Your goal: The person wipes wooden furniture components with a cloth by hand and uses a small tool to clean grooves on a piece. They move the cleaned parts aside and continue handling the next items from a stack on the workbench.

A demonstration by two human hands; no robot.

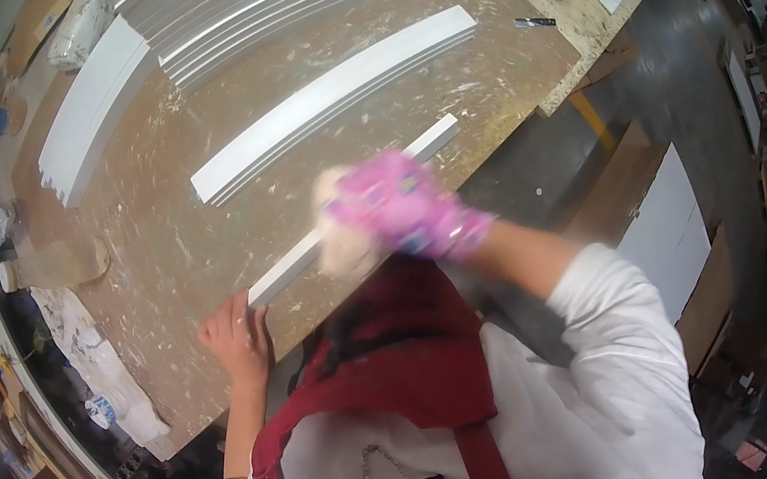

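Note:
A narrow white strip (285, 269) lies slantwise along the near edge of the brown workbench (151, 292). My bare left hand (237, 337) grips its lower left end, fingers closed around it. My right hand (404, 205), in a pink patterned glove, presses a cream cloth (348, 249) over the middle of the strip. Hand and cloth are blurred by motion and hide part of the strip. Farther in lies a wider white moulding (335, 105) with grooved edges, touched by neither hand.
Several grooved white mouldings (271, 3) lie packed together at the back, with a wide white piece (101, 111) left of them. A small knife (535, 22) rests near the far right corner. A jug (65, 265) stands at left; a white panel (671, 232) leans at right.

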